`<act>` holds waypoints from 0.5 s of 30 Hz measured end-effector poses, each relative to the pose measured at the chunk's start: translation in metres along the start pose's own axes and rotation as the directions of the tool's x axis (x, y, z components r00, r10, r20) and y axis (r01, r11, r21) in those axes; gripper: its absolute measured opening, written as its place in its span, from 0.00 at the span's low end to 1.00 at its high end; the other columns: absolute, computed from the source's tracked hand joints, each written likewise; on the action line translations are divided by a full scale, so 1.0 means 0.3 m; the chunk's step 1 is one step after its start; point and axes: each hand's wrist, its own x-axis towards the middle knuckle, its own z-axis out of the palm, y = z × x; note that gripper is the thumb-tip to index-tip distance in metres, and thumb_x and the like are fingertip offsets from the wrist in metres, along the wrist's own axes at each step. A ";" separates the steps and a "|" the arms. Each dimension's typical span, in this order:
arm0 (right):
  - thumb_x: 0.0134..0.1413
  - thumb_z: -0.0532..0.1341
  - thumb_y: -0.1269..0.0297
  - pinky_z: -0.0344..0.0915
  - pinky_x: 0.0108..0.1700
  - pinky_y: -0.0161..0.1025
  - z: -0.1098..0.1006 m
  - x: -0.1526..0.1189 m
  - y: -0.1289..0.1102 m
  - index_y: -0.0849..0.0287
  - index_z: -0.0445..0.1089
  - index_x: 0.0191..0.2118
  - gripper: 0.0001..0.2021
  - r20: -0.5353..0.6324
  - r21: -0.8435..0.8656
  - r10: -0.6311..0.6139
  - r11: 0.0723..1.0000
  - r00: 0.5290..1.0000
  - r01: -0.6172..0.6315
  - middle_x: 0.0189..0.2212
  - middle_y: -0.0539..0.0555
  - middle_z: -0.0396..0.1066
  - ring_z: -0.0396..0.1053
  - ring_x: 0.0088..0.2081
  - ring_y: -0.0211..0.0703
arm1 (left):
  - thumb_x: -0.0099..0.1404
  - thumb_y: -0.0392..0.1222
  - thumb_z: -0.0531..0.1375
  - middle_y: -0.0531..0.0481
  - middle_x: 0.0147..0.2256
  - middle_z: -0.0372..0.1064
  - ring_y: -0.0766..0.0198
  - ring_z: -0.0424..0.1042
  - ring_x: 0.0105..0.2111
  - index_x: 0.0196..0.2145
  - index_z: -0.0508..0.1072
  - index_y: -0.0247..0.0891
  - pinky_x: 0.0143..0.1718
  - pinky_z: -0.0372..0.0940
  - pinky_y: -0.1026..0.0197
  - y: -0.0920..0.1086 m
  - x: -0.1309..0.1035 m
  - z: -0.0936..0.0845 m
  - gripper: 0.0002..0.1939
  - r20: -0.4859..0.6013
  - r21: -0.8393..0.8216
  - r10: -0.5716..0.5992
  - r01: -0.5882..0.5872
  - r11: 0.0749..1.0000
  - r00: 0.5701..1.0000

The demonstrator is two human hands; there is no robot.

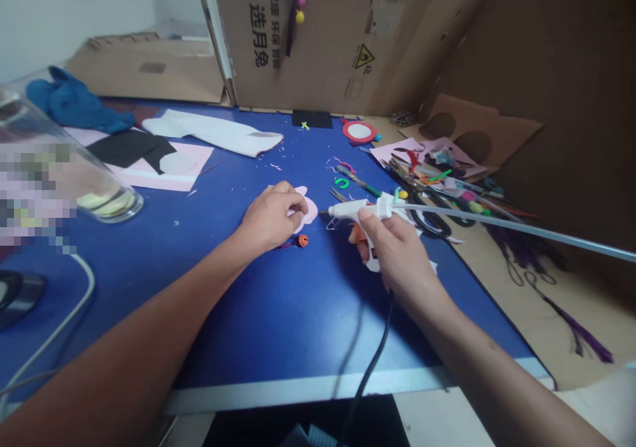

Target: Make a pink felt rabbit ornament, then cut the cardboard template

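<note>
My right hand point(392, 242) is wrapped round a white glue gun point(354, 210) with an orange trigger, its nozzle pointing left. A long clear glue stick point(497, 223) sticks out of its back. My left hand point(273, 214) is closed on a pink cut-out piece point(311, 211) with rounded lobes, partly hidden by the fingers. The nozzle tip is close to the right edge of that piece. An orange bell point(303, 240) on a dark cord lies just below my left hand.
Scissors point(432, 223), pliers and craft scraps crowd the right side. A red-rimmed white disc point(360, 131) lies at the back. On the left are a clear container point(116, 198), white cloth point(213, 131), black felt point(130, 149) and a white cable point(82, 301). Cardboard point(318, 56) stands behind.
</note>
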 end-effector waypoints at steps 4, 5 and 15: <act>0.68 0.60 0.33 0.52 0.17 0.36 -0.022 -0.017 -0.002 0.58 0.78 0.33 0.30 -0.019 0.083 0.057 0.995 0.998 -0.055 0.20 0.50 0.67 0.58 0.17 0.37 | 0.66 0.35 0.62 0.48 0.44 0.76 0.55 0.75 0.46 0.36 0.81 0.43 0.57 0.68 0.50 -0.006 0.001 0.001 0.08 -0.001 -0.008 0.018 -0.018 1.000 1.000; 0.68 0.60 0.33 0.49 0.15 0.36 -0.026 -0.019 -0.001 0.58 0.78 0.34 0.30 -0.016 0.108 0.080 0.991 0.997 -0.077 0.20 0.49 0.67 0.56 0.16 0.36 | 0.66 0.35 0.62 0.48 0.43 0.76 0.55 0.75 0.46 0.35 0.81 0.43 0.57 0.69 0.50 -0.007 0.001 0.001 0.08 -0.004 -0.009 0.022 -0.022 1.000 1.000; 0.67 0.59 0.30 0.52 0.16 0.36 -0.029 -0.013 -0.005 0.57 0.77 0.34 0.32 -0.019 0.176 0.054 0.983 0.998 -0.050 0.19 0.49 0.65 0.57 0.16 0.36 | 0.66 0.36 0.65 0.48 0.43 0.75 0.54 0.74 0.46 0.32 0.80 0.43 0.53 0.69 0.50 -0.003 0.005 0.021 0.05 -0.057 0.002 -0.029 0.029 1.000 0.998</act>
